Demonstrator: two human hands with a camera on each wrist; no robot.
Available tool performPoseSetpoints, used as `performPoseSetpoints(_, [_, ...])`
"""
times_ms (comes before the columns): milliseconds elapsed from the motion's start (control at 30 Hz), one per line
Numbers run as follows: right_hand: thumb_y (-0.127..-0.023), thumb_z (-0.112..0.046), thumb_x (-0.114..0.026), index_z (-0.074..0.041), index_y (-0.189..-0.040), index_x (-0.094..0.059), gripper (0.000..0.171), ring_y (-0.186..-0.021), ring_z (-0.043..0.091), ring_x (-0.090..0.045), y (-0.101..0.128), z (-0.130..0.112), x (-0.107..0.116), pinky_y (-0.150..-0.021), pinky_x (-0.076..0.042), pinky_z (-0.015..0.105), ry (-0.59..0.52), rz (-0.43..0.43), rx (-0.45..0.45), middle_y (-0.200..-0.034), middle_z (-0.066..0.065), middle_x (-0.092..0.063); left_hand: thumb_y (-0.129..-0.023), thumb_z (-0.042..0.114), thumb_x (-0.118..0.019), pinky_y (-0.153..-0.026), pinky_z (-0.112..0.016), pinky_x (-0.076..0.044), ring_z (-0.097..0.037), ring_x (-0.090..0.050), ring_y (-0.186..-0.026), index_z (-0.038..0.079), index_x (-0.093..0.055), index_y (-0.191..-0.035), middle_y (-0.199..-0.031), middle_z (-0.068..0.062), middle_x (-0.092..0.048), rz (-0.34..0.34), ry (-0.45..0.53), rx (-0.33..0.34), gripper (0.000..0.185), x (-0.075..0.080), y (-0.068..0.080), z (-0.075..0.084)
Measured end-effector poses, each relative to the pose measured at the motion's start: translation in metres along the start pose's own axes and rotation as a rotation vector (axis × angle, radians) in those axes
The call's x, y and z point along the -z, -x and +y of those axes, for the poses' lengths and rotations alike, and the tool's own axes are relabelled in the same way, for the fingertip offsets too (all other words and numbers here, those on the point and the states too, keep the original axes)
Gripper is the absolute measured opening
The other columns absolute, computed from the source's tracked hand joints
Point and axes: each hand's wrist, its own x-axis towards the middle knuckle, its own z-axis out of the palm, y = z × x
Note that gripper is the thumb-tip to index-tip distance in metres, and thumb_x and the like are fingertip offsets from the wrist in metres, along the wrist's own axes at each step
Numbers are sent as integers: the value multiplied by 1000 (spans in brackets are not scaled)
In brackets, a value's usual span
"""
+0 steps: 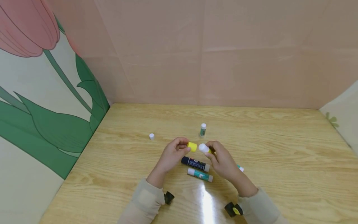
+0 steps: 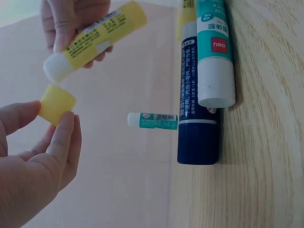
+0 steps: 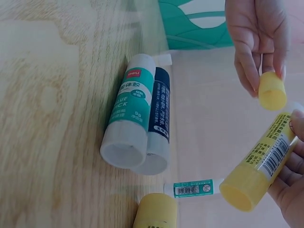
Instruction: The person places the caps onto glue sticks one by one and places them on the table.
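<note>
Yellow cap [image 1: 191, 146] pinched in left hand [image 1: 172, 155] fingertips, just apart from the white tip of the yellow glue stick [image 1: 205, 148] gripped by right hand [image 1: 223, 161], both held above the wooden bench [image 1: 279, 161]. Under the hands lie a dark blue glue stick [image 1: 195, 163] & a teal glue stick [image 1: 199, 175] side by side; small green stick [image 1: 203, 129] stands upright farther back, small white cap [image 1: 151, 136] off to the left.

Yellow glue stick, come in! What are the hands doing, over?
Left hand pinches yellow cap, off. Right hand grips yellow glue stick, white tip bare. Small gap between them, nothing in it. Other glue sticks lie below.
</note>
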Motion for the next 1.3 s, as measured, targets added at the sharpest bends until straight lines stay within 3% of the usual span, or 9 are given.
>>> performPoseSetpoints(1300, [-80, 2, -56, 3, -98, -50, 19, -78, 16, -49, 1, 3, -6, -67, -47, 32, 32, -22, 55, -89, 7, -53, -86, 4, -50, -80, -26, -45, -29, -48, -98, -8, -47, -111, -106, -16, -51, -48, 2, -3, 27, -2, 3, 2])
